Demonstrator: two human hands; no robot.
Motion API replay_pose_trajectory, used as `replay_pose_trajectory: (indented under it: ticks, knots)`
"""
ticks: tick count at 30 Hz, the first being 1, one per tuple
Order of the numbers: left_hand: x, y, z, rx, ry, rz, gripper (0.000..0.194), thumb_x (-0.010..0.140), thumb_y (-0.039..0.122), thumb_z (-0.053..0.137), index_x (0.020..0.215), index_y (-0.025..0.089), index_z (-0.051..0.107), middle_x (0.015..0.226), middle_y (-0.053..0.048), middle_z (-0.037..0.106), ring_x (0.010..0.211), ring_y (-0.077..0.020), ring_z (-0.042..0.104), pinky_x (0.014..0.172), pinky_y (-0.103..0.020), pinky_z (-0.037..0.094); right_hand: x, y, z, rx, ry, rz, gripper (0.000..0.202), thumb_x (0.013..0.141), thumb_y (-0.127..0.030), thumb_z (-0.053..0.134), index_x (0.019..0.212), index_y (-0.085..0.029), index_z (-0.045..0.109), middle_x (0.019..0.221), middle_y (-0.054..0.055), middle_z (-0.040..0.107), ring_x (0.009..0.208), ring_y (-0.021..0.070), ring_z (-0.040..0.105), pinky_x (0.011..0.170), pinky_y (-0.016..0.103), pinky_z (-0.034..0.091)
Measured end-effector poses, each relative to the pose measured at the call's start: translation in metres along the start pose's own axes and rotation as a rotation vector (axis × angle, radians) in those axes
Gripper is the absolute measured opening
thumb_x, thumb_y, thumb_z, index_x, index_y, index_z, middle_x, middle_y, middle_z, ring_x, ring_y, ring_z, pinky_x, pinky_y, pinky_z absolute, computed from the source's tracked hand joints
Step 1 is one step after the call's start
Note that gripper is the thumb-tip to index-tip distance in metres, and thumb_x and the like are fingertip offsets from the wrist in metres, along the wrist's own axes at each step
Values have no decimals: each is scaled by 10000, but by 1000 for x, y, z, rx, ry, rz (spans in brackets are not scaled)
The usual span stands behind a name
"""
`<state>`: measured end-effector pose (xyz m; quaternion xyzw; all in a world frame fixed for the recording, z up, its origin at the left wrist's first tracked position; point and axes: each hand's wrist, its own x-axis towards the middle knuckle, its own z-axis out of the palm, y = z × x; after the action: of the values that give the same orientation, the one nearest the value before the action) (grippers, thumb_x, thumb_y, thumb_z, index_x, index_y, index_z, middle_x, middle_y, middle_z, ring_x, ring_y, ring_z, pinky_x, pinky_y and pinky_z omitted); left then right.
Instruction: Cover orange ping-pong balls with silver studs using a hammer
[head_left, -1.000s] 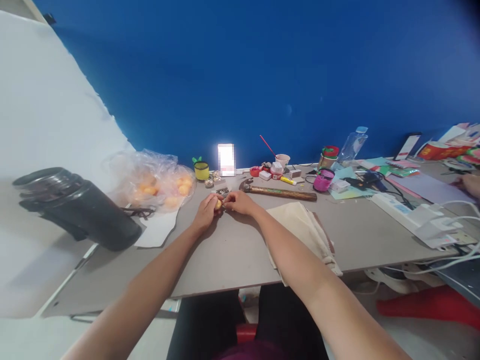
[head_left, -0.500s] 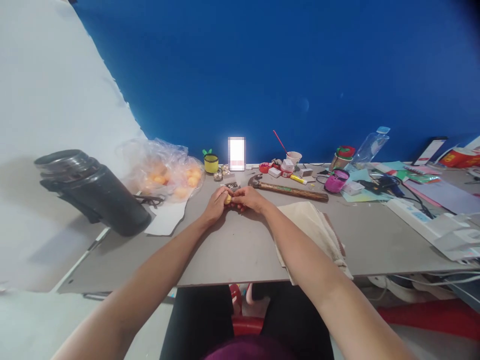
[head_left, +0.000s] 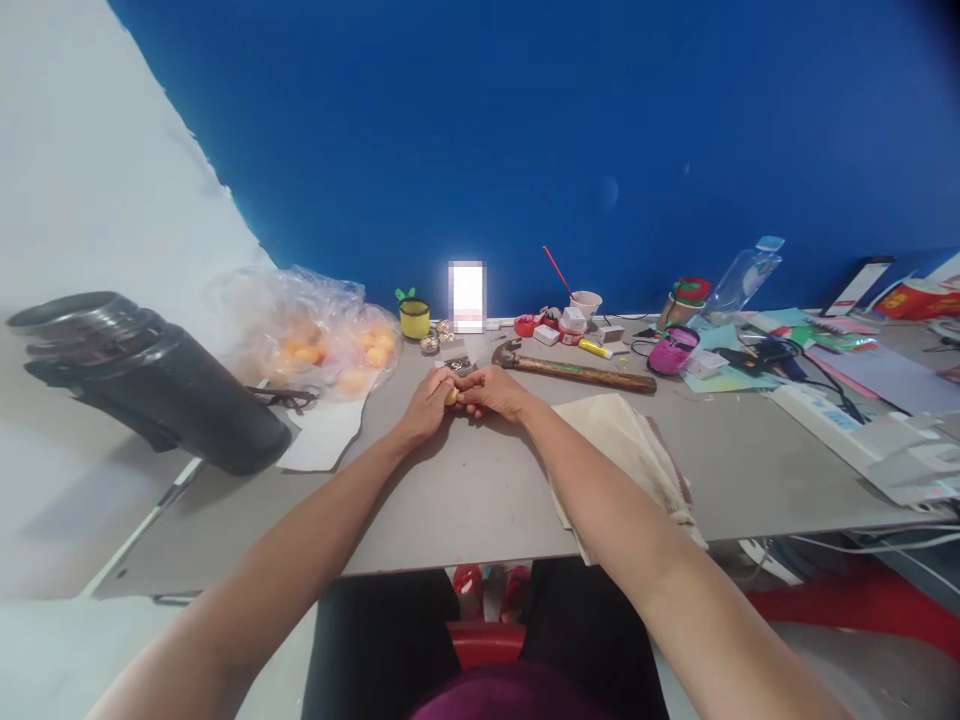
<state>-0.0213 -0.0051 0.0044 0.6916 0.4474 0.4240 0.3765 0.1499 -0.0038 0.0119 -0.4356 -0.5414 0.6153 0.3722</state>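
Note:
Both hands meet over the middle of the grey table [head_left: 457,500]. My left hand [head_left: 429,404] is closed round a small yellow object [head_left: 452,396]. My right hand [head_left: 491,393] touches the left, its fingers pinched beside the yellow object; what lies between those fingers is too small to make out. Just beyond my fingertips is a small dark patterned metal piece [head_left: 457,365]. A hammer [head_left: 585,374] with a wooden handle lies behind and to the right of my right hand. Beside my right forearm is a folded cream cloth [head_left: 607,440].
A large black flask [head_left: 165,385] stands at the left, near a plastic bag of orange fruit [head_left: 322,345] and white paper [head_left: 322,437]. Along the back are a yellow pot [head_left: 415,319], a paper cup [head_left: 586,303] and a clear bottle [head_left: 742,283]. A power strip [head_left: 840,440] lies right.
The view has shifted slightly, so the flask appears further left. My hands remain together round the yellow object, and my right fingers have changed their pose a little.

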Motion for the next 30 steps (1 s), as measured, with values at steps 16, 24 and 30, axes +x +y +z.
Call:
replay_pose_trajectory:
  ticks: [16,24,30]
  knots:
    - [-3,3,2,116,-3,30,258,904,348,463,817,205,659,932,-59,604,821,-206,587,782,-357,496,-2,-1,-4,40,-66,6,147,696,-168,854,760,-117,732,672,32,720,541,72,602,475,140,528]
    - [-4,2,2,17,-15,-6,240,905,366,490,827,206,650,798,-47,627,734,-203,568,686,-338,477,-4,-3,-3,33,-73,15,106,751,-174,812,761,-113,725,698,40,729,543,69,600,497,148,544]
    - [-5,6,-1,-156,22,-106,333,895,446,528,892,168,709,639,-28,609,597,-174,528,592,-312,431,-4,-6,-1,19,-51,23,70,788,-161,779,815,-116,733,734,47,736,567,71,615,489,139,524]
